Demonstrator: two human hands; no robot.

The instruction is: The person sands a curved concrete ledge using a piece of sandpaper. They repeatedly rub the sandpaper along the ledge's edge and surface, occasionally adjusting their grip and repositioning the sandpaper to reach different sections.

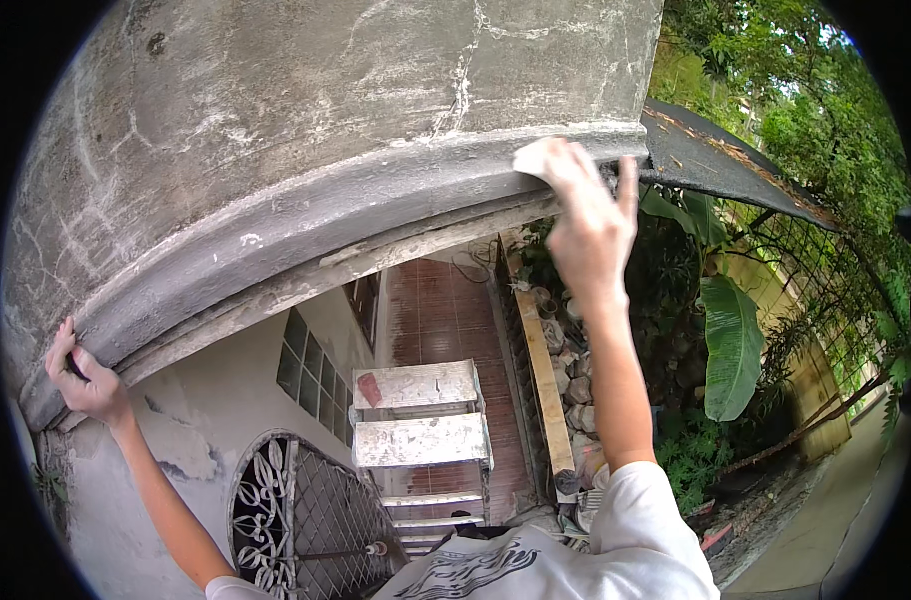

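Surface-rubbing along a grey cornice [375,195] seems to be the step in hand.
The cornice curves from 8 o'clock to 1 o'clock. Near 1 o'clock the right hand [593,235], blurred, has its fingers closed on a white pad [528,161] at the cornice; around 9 o'clock the left hand's [95,390] fingers bend at its end, grip unclear. Another stroke would call for even pressure and good balance. Cracked concrete wall [325,80] lies toward 12 o'clock, a stepladder [420,440] at 6 o'clock.
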